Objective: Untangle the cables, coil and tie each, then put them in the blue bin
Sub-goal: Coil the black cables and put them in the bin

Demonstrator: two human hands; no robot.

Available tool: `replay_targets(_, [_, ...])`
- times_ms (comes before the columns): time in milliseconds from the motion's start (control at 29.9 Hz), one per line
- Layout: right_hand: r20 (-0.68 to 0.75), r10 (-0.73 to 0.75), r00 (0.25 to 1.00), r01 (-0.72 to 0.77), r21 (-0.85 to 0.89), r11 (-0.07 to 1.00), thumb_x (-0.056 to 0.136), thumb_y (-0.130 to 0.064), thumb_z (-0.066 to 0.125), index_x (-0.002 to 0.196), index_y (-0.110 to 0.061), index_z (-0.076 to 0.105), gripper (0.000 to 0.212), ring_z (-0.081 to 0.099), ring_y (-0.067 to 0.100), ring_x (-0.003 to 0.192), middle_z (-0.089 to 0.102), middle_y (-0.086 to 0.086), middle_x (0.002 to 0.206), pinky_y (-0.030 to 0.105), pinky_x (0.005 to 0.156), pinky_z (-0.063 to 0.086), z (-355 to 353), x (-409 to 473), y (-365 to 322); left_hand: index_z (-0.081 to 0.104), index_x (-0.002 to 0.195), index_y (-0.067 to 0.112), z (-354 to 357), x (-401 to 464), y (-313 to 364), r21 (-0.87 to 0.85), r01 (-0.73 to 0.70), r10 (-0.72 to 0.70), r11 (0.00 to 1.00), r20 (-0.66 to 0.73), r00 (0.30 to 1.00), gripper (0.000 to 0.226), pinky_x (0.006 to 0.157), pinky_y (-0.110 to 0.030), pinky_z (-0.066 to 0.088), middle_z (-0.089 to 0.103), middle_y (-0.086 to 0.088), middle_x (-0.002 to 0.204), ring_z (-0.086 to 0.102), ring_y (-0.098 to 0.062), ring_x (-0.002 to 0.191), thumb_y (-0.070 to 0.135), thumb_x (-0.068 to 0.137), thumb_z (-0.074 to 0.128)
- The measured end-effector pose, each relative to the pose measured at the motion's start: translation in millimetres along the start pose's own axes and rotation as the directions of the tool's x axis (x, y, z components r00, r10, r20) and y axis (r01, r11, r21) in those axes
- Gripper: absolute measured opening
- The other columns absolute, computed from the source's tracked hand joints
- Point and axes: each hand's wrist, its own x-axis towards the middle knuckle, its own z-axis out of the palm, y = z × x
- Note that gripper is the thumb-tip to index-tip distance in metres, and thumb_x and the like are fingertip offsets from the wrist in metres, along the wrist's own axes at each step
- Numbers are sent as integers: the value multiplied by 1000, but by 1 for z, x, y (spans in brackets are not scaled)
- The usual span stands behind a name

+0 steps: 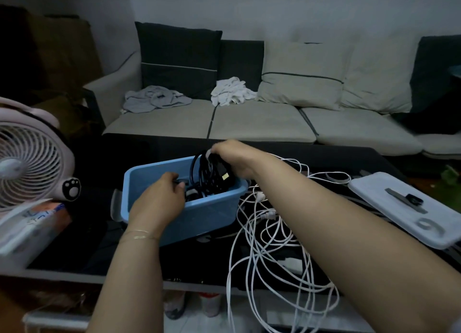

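Lowering: the black cable coil [208, 173] goes into the blue bin [199, 210], which stands on the dark table [139, 148].
Right hand [234, 158]: its grip is clamped on the top of the black coil, fingers curled round the bundled loops, holding them upright over the far side of the bin.
Left hand [159, 195]: it reaches over the near rim into the bin, fingers curled on a small dark piece, probably a plug or cable end; exactly what it pinches is hard to tell.
Where the coil sits: lower loops are already inside the bin, the top and a yellow-tipped plug [225, 176] stand above the rim.
Doing it well: I judge the coil should be laid flat, not dropped, so the loops stay together; tuck the plug inside the loops.
Tie: whether the coil is tied cannot be seen; check before letting go.
Bin: it looks tilted, so steady it with the left hand.
Left to do: the white cable [262, 233] lies loose and tangled on the table just right of the bin, partly hanging over the near edge.
Risk: a white strand lies near the bin's right corner and may snag.
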Motion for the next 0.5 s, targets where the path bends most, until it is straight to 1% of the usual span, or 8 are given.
replay_targets(33, [-7, -26, 1000, 26, -43, 999, 97, -18, 45, 108, -6, 63, 24, 63, 28, 88, 62, 18, 105, 39, 81, 51, 0, -1, 3, 40, 140, 25, 0, 0, 0, -2, 3, -3, 1000, 2, 1000, 42, 96, -43, 45, 55, -5, 135, 52, -29, 121, 38, 100, 39])
replay_targets(100, [-55, -122, 991, 109, -202, 973, 94, -21, 58, 138, -10, 47, 47, 56, 27, 117, 52, 14, 136, 32, 95, 45, 5, -2, 9, 41, 139, 25, 0, 0, 0, 2, -3, 3, 1000, 3, 1000, 42, 96, -43, 45, 57, -5, 134, 53, -29, 120, 37, 100, 39])
replay_targets(134, [-71, -175, 982, 155, -223, 963, 91, -22, 63, 143, -14, 43, 56, 52, 25, 122, 48, 12, 141, 27, 96, 42, 8, -1, 10, 42, 139, 25, 0, 0, 1, 9, -9, 9, 1000, 0, 1000, 41, 96, -43, 45, 57, -5, 133, 53, -29, 120, 36, 100, 39])
replay_targets(234, [-80, -256, 963, 239, -177, 955, 82, -19, 74, 135, -19, 49, 59, 56, 21, 111, 55, 9, 126, 29, 94, 46, 16, 3, 10, 41, 140, 25, 1, 1, 0, 26, -18, 18, 1000, 0, 1000, 40, 95, -43, 45, 57, -6, 134, 53, -29, 119, 32, 100, 38])
replay_targets(301, [-61, -287, 956, 265, -238, 934, 79, -19, 76, 131, -21, 48, 59, 57, 19, 101, 56, 4, 109, 32, 91, 48, 22, 5, 6, 41, 141, 25, 1, 1, 0, 38, -20, 20, 999, 4, 1000, 40, 96, -43, 45, 56, -7, 134, 53, -29, 120, 30, 101, 39])
replay_targets(368, [-49, -318, 947, 287, -318, 904, 79, -20, 76, 131, -22, 45, 61, 55, 18, 94, 52, 1, 100, 31, 83, 47, 28, 6, 2, 41, 141, 24, 2, 1, -1, 52, -23, 23, 998, 2, 1000, 41, 96, -42, 45, 56, -8, 134, 52, -29, 121, 28, 100, 39])
replay_targets(435, [-33, -378, 925, 335, -397, 855, 81, -19, 74, 136, -22, 39, 64, 53, 18, 93, 51, 3, 102, 29, 78, 42, 30, 1, -2, 42, 140, 22, 2, 2, -3, 53, -25, 25, 998, -4, 1000, 40, 96, -41, 44, 57, -9, 134, 52, -30, 121, 26, 100, 41])
replay_targets(501, [7, -467, 884, 397, -538, 743, 83, -15, 70, 142, -24, 32, 71, 54, 21, 102, 54, 6, 116, 32, 83, 44, 26, -4, -3, 44, 138, 20, 2, 2, -3, 48, -27, 28, 998, -13, 1000, 39, 96, -41, 45, 58, -9, 132, 53, -30, 120, 25, 100, 41])
